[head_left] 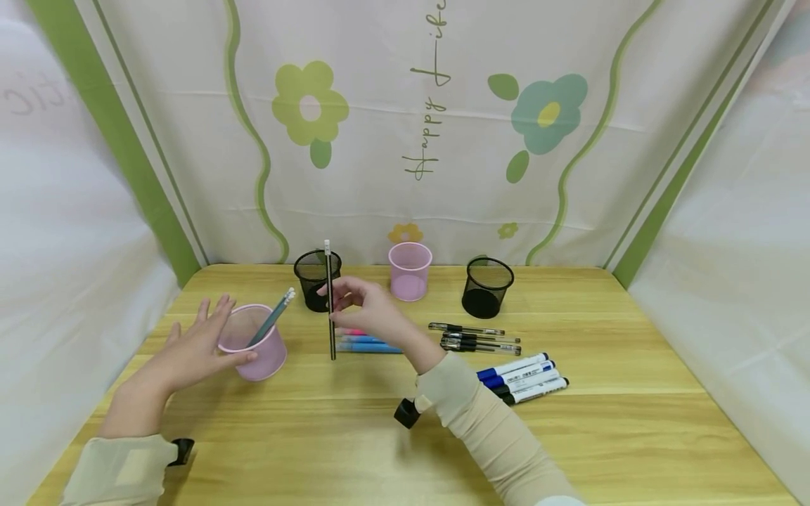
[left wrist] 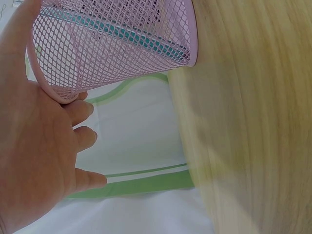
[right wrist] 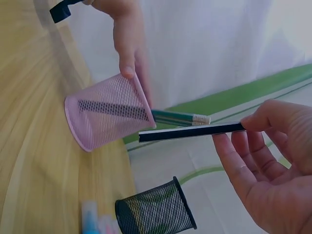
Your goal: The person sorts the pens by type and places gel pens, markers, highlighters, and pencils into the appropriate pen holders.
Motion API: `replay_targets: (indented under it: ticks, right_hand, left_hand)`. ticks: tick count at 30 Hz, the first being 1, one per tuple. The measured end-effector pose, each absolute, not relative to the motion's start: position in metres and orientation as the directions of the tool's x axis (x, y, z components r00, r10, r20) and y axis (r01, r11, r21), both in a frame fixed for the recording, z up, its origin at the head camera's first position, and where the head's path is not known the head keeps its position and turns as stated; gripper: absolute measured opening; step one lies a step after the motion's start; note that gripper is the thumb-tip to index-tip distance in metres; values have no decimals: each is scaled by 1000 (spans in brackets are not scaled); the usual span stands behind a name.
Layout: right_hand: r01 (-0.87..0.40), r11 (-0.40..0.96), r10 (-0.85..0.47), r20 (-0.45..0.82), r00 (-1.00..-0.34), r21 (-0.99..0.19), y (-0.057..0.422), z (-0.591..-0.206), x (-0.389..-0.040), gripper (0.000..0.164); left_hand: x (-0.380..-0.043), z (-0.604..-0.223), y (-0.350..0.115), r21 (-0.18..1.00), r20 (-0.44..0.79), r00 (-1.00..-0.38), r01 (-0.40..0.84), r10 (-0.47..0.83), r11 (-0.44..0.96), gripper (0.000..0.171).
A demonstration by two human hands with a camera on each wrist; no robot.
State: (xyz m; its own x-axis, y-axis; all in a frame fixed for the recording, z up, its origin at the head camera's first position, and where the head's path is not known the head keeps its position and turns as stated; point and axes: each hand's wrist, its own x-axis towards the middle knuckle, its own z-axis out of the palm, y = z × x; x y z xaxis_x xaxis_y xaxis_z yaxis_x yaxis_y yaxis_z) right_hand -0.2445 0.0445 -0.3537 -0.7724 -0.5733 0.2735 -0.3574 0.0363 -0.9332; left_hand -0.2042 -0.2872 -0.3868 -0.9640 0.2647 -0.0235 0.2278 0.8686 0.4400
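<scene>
My left hand [head_left: 193, 348] rests against the rim of a pink mesh pen cup [head_left: 268, 355], thumb on the near side and other fingers spread. Inside the cup lean teal pencils [head_left: 271, 320], their white eraser ends sticking out over the rim. To the right of that cup, my right hand [head_left: 370, 306] pinches a black-and-white striped pencil [head_left: 332, 330] between thumb and fingers. This pencil stands nearly upright, eraser up. From the right wrist view, its lower end [right wrist: 146, 136] overlaps the air just beyond the cup's rim.
Behind stand a black mesh cup [head_left: 310, 270], another pink cup [head_left: 410, 270] and a second black cup [head_left: 487, 288]. Blue and pink highlighters [head_left: 367, 347] lie partly beneath the right hand. Gel pens [head_left: 481, 344] and whiteboard markers [head_left: 531, 386] lie farther right on the wooden table [head_left: 304, 436].
</scene>
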Motion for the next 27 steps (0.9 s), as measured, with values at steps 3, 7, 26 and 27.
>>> replay_targets:
  ticks: [3, 7, 26, 27]
  right_hand:
    - [-363, 10, -561, 295, -773, -932, 37, -351, -242, 36]
    - [-392, -3, -537, 332, -775, -920, 26, -346, -238, 33]
    - [-382, -320, -334, 480, -811, -867, -22, -352, -221, 22]
    - [-387, -322, -328, 485, -810, -864, -25, -353, -220, 21]
  left_hand:
    - [-204, -386, -287, 440, -21, -964, 230, 266, 868, 119]
    - [-203, -386, -286, 443, -18, -963, 232, 267, 866, 118]
    - [-203, -385, -288, 442, -24, -963, 232, 270, 866, 118]
    - [-203, -385, -288, 443, -24, -963, 231, 269, 866, 118]
